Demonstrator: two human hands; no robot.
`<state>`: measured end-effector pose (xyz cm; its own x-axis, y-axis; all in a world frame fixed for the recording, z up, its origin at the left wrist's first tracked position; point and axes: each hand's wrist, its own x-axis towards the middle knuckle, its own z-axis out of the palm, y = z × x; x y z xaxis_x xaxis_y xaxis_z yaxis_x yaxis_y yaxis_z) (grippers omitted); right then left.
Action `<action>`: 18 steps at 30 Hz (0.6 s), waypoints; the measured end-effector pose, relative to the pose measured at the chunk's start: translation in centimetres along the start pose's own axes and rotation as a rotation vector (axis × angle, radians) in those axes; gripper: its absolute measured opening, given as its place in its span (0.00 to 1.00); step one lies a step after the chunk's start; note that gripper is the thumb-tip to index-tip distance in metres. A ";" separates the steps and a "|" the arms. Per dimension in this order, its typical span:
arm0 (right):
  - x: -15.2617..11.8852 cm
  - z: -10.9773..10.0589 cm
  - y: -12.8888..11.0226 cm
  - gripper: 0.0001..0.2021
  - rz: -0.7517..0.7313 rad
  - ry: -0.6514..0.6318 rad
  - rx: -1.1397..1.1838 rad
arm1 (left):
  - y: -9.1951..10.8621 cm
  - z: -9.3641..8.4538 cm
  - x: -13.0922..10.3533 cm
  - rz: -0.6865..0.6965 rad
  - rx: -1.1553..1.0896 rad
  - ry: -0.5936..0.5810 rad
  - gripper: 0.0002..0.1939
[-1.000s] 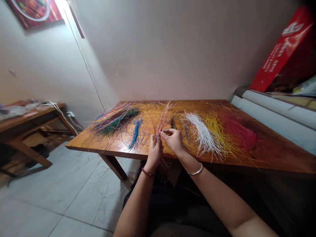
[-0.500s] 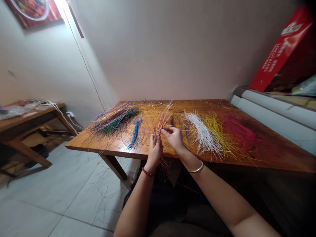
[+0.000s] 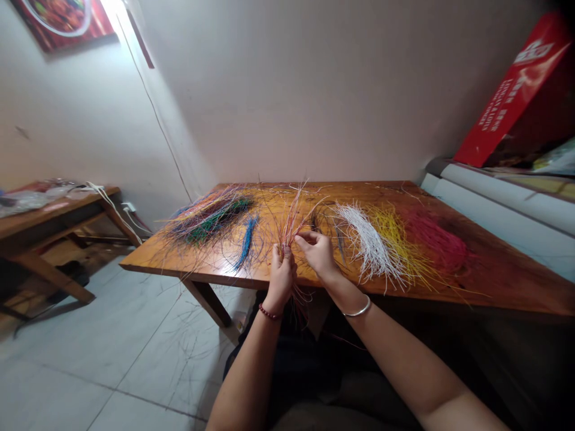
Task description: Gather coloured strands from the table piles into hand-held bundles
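Green and mixed pile (image 3: 213, 218): left of centre in the frame, lying on the bench (image 3: 150, 262), loose ends straggling over the near left side
Blue bundle (image 3: 246, 242): just right of that pile, narrow, upper end frayed open
Left hand (image 3: 281, 273): lower middle of the frame, grip closed around the held strands; a firm, even clasp low down should stop them slipping as single ones are drawn at
Held strands (image 3: 291, 224): middle of the frame, reddish and pale, fanned out above the left hand, other ends hanging below it
Right hand (image 3: 320, 254): just right of centre, thumb and forefinger pinching at the fan's right side, how many strands too small to tell; best worked few at a time, gently and outward, so that neighbours neither snag nor kink
White, yellow and pink bundles (image 3: 368, 245): right of the frame, side by side, their thin ends best left undisturbed by the right forearm
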<state>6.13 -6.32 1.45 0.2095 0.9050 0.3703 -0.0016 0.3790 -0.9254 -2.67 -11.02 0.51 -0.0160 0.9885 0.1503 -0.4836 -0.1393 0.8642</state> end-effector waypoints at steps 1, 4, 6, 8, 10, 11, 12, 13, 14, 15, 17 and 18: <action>0.0 0.0 0.1 0.11 0.004 -0.005 0.017 | 0.0 0.0 0.0 0.001 0.002 -0.002 0.17; 0.0 -0.1 0.3 0.12 0.011 -0.010 0.051 | 0.0 0.0 0.0 0.006 0.004 -0.004 0.17; -0.1 -0.1 0.3 0.12 0.010 -0.007 0.054 | -0.1 0.0 0.0 0.011 0.001 -0.003 0.17; -0.1 -0.2 0.3 0.12 0.005 -0.006 0.048 | -0.1 0.0 0.0 0.018 0.000 -0.004 0.17; -0.1 -0.2 0.2 0.12 0.001 -0.006 0.037 | -0.1 0.0 0.0 0.022 0.004 -0.003 0.17; -0.1 -0.2 0.2 0.12 0.001 -0.004 0.030 | -0.1 -0.1 0.0 0.021 0.004 0.001 0.17; -0.1 -0.2 0.2 0.12 0.003 0.001 0.021 | -0.1 -0.1 0.0 0.019 0.003 0.004 0.17; -0.1 -0.2 0.2 0.12 0.006 0.005 0.012 | -0.1 -0.1 0.0 0.017 0.001 0.006 0.17; -0.1 -0.2 0.1 0.12 0.007 0.007 0.002 | -0.1 -0.1 0.0 0.017 -0.002 0.006 0.17; -0.1 -0.2 0.1 0.11 0.008 0.008 -0.006 | -0.1 -0.1 0.0 0.017 -0.006 0.005 0.17; -0.1 -0.2 0.1 0.11 0.010 0.004 -0.013 | -0.2 -0.1 0.0 0.020 -0.013 0.002 0.17; -0.2 -0.3 0.0 0.12 0.012 0.004 -0.011 | -0.2 -0.1 0.0 0.020 -0.015 0.003 0.17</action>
<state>6.35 -6.52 1.34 0.2130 0.9086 0.3593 0.0065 0.3664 -0.9304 -2.70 -10.96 0.29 -0.0282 0.9856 0.1665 -0.4965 -0.1584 0.8535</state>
